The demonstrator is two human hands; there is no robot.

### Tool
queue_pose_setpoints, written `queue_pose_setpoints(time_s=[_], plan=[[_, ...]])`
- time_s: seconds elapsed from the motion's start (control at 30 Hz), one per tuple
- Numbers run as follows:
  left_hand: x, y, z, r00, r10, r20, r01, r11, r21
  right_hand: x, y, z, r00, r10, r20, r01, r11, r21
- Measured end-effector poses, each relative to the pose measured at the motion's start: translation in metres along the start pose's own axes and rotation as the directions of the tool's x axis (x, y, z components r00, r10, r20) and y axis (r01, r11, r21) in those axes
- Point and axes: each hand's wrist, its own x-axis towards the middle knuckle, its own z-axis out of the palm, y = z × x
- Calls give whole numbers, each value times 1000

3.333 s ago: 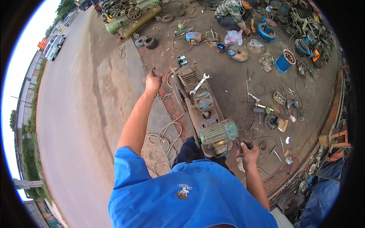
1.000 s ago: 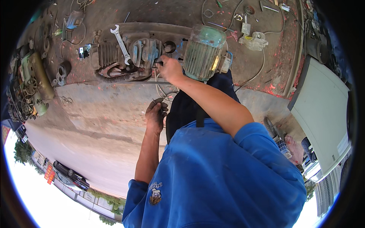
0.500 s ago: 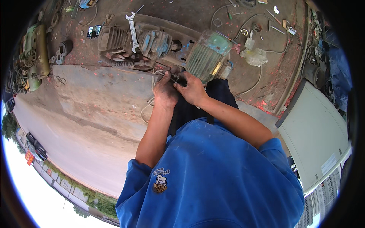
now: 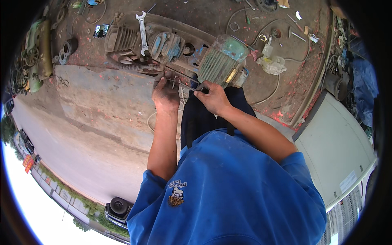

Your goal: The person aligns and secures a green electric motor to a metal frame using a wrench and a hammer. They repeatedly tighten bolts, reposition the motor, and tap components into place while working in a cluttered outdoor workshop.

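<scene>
My left hand (image 4: pixel 166 92) has its dark, dirty fingers curled around small, thin metal pieces. Just to its right, my right hand (image 4: pixel 212 98) grips a dark slim tool (image 4: pixel 190 87) pointing toward the left fingers; its exact kind is unclear. Both hands are over the near edge of a grimy machine base (image 4: pixel 196 47). On the base are a finned cylinder head (image 4: pixel 118 41), a second ribbed block with blue paint (image 4: pixel 163 47) and a green electric motor (image 4: pixel 223 61) at the right. An open-end wrench (image 4: pixel 143 30) lies across the machinery between the finned parts.
Old tanks and wheels (image 4: pixel 38 53) lie at the left, near rings (image 4: pixel 67 51). Cables (image 4: pixel 277 85), hand tools (image 4: pixel 296 36) and a plastic bag (image 4: pixel 271 63) lie at the right. A pale cabinet (image 4: pixel 335 143) and blue tarp (image 4: pixel 361 90) stand beyond. Vehicles (image 4: pixel 119 212) are on the road.
The view has swung round since the oldest frame. My left hand rose to meet my right; since half a second ago it has shifted slightly left, opening a small gap between them.
</scene>
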Motion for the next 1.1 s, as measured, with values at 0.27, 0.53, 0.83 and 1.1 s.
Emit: queue_pose_setpoints(time_s=[0.27,0.53,0.83,1.1], plan=[[33,-27,6,940,-290,-182,339,856,390,64,17,25,985,87,-150,-116,972,-202],[67,-36,-13,949,-211,-236,259,945,198,93,-7,33,981,191,-47,-196,929,-313],[87,-50,-46,996,-77,-48,90,918,387,108,-4,37,953,301,-23,-296,917,-269],[97,-52,-67,922,-380,74,387,912,-138,101,-12,47,872,-490,5,356,626,-694]])
